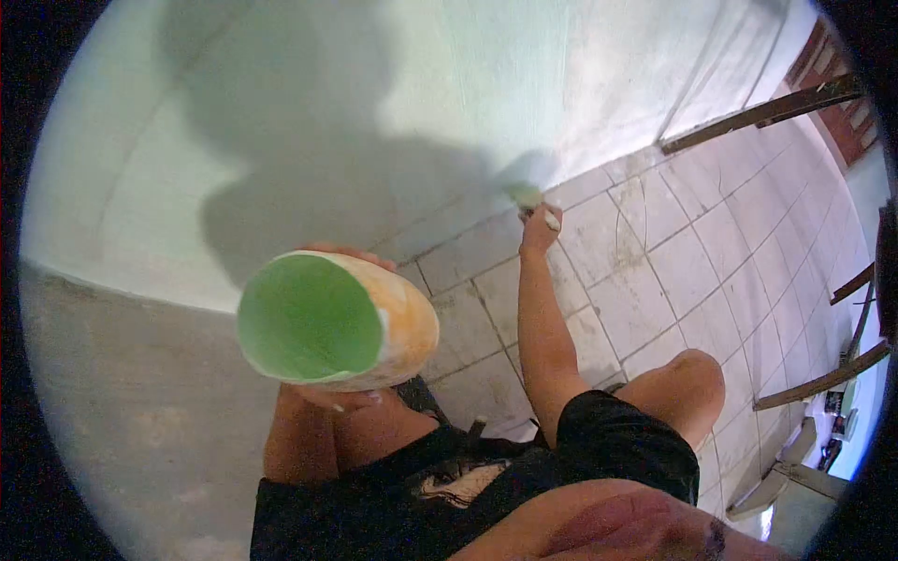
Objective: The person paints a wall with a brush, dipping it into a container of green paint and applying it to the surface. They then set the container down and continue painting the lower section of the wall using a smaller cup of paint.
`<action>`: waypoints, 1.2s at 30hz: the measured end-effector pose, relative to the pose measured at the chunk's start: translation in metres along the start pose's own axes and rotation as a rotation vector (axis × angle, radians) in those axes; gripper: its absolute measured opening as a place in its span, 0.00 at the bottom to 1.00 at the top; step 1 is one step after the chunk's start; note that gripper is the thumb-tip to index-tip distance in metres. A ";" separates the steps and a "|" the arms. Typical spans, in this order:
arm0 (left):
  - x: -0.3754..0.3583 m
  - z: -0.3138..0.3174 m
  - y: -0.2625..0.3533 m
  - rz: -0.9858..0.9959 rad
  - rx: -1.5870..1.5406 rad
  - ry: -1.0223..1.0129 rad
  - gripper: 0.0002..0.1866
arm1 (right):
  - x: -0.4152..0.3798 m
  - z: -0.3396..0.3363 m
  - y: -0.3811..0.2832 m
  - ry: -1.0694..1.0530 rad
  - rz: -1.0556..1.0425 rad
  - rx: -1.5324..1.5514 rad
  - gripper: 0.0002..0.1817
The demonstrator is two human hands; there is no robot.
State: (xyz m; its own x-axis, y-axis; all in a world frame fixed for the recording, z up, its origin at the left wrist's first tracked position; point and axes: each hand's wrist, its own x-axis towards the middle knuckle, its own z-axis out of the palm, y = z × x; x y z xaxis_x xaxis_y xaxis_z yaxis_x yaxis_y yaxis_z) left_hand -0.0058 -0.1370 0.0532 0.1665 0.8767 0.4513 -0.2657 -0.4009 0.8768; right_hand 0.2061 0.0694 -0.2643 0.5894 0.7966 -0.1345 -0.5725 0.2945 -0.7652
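My left hand (335,398) is wrapped round a round paint tub (409,323), its fingers showing above and below the sides. The tub is tilted toward me, green inside, with orange and white marks on its outer wall. Further out, my right hand (540,234) is closed on the pale handle of a paintbrush (524,194). Green bristles, slightly blurred, are right at the foot of the wall (486,84), where it meets the floor.
Pale square floor tiles (645,266) with dark joints and stains spread to the right. A dark wooden beam (762,117) lies by the wall, and curved wooden pieces (823,376) stand at the far right. My shadow covers part of the wall. My bare knee (697,374) is beside my right arm.
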 end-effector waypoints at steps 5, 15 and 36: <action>-0.034 -0.028 -0.013 -0.059 0.169 -0.060 0.36 | 0.036 0.063 -0.043 -0.090 0.004 -0.164 0.08; -0.024 -0.056 -0.027 -0.071 0.217 -0.075 0.39 | 0.002 0.291 -0.368 -0.417 -0.543 0.352 0.10; 0.019 -0.031 0.011 -0.110 -0.024 0.032 0.43 | 0.028 0.270 -0.362 -0.339 -0.434 -0.160 0.07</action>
State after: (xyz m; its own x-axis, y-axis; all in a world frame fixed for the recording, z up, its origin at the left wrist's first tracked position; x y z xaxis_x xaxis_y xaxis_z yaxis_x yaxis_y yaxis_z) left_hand -0.0353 -0.1164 0.0665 0.1655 0.9232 0.3468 -0.2701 -0.2958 0.9163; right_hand 0.2761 0.1271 0.1789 0.5206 0.7530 0.4026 -0.2101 0.5699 -0.7944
